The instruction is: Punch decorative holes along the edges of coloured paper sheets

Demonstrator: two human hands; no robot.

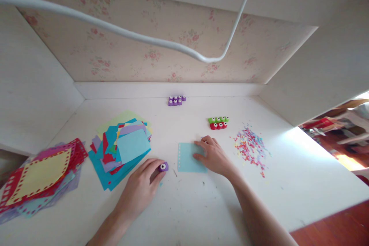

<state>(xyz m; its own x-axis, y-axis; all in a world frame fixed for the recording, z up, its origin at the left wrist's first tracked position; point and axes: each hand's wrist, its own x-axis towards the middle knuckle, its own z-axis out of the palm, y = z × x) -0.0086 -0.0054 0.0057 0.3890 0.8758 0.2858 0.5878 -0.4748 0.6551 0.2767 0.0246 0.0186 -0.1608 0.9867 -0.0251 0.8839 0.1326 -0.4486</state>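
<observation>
A small purple craft punch with a white-and-black button on top is pinched between the thumb and fingers of my left hand, just above the table. To its right lies a light blue sheet of paper with a row of small punched holes along its left edge. My right hand rests on the right part of this sheet, thumb and fingers apart, covering its right edge. The gap between the punch and the sheet is a short stretch of white table.
Left of centre lies a pile of coloured paper; farther left, a stack of edge-punched sheets. Purple punches stand at the back, with green and red punches nearer. Confetti is scattered right. A white cable hangs overhead.
</observation>
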